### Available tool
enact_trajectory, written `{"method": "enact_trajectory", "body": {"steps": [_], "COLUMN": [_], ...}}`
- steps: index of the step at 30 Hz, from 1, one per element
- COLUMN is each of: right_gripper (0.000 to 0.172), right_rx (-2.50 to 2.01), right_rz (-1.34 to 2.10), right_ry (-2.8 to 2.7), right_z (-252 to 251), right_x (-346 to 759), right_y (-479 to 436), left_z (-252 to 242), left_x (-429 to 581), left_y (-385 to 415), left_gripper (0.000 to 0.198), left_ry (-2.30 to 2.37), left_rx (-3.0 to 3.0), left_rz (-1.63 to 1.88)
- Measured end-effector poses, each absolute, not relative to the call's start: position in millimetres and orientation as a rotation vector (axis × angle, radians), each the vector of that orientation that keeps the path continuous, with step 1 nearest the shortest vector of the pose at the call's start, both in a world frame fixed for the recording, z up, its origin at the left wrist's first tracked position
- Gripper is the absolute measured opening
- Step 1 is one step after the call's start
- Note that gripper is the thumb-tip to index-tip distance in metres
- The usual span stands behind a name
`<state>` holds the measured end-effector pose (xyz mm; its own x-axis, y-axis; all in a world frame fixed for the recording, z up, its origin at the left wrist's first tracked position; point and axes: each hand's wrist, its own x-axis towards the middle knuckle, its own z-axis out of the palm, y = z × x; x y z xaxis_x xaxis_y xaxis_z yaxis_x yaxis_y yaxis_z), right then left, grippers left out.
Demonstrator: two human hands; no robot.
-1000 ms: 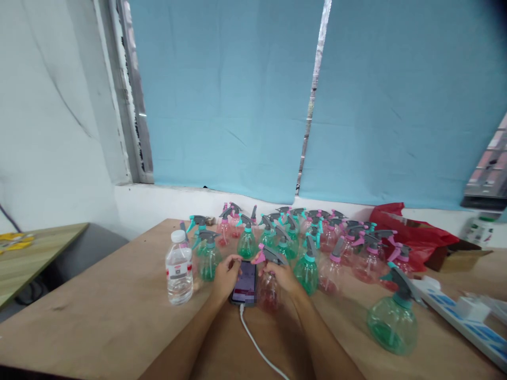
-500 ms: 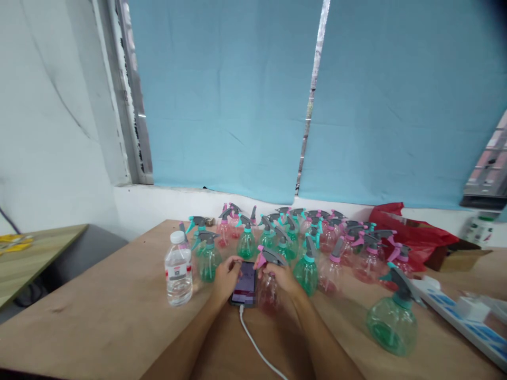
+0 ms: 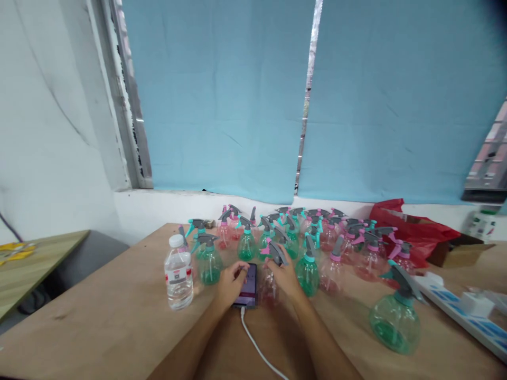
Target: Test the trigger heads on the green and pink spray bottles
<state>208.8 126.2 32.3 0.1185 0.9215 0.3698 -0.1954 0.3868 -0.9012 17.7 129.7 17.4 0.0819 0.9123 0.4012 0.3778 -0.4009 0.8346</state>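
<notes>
My right hand (image 3: 283, 272) is closed around the neck of a clear pink spray bottle (image 3: 270, 293) with a grey and pink trigger head, upright on the table. Just left of that bottle lies a phone (image 3: 249, 285), screen lit, with a white cable (image 3: 253, 338) plugged into its near end. My left hand (image 3: 232, 284) rests over the phone's left edge, its fingers loosely bent and slightly apart, with nothing visible in them. Green spray bottles (image 3: 307, 272) and pink ones (image 3: 331, 274) stand close behind and to the right.
A water bottle (image 3: 179, 279) with a white cap stands to the left. At the front right is a green spray bottle (image 3: 394, 322), beside a power strip (image 3: 455, 306). Red plastic (image 3: 412, 232) and an open cardboard box (image 3: 461, 253) lie at the back right, below a blue curtain (image 3: 222, 105).
My left hand has moved right, further over the phone. The right hand has shifted on the pink bottle's neck, and its trigger head has turned slightly. The view has tilted a little.
</notes>
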Motion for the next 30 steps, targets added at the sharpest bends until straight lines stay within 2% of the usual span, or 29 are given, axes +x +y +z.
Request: {"method": "enact_trajectory", "body": {"steps": [3,6,10,12,16,20,25,30], "right_gripper": [0.044,0.043,0.052,0.058,0.077,0.089,0.080,0.071], "right_rx": [-0.800,-0.812,-0.821,-0.833,-0.786,-0.652,-0.669,-0.706], "right_rz": [0.843,0.752,0.678,0.683,0.756,0.727,0.534,0.536], "right_ry": [-1.112,-1.089,-1.126,-1.166,-1.321,-1.465,-1.465,-1.398], "right_z": [40.0,50.4,56.9,54.8,48.0,47.9,47.9,44.4], "right_x": [213.8,218.2,216.1,211.6,203.4,201.6,200.5,199.8], "right_y": [122.6,115.9,108.8,106.4,101.6,97.9,99.5,102.6], "left_z": [21.8,28.6,32.2,32.8,42.4,66.9,106.7,123.7], "left_x": [17.5,25.6,49.1,59.9,65.5,52.3,35.3,29.9], "left_y": [119.5,103.6,88.0,86.9,93.4,108.4,149.9,191.5], "left_gripper": [0.036,0.040,0.078,0.085,0.071,0.069,0.062,0.038], "left_ry": [1.296,1.205,1.144,1.279,1.360,1.240,1.518,1.730], "left_rx": [1.970,2.222,2.565,2.608,2.716,2.781,2.439,2.066], "left_rz": [1.315,1.231,1.138,1.152,1.123,1.141,1.504,1.565]}}
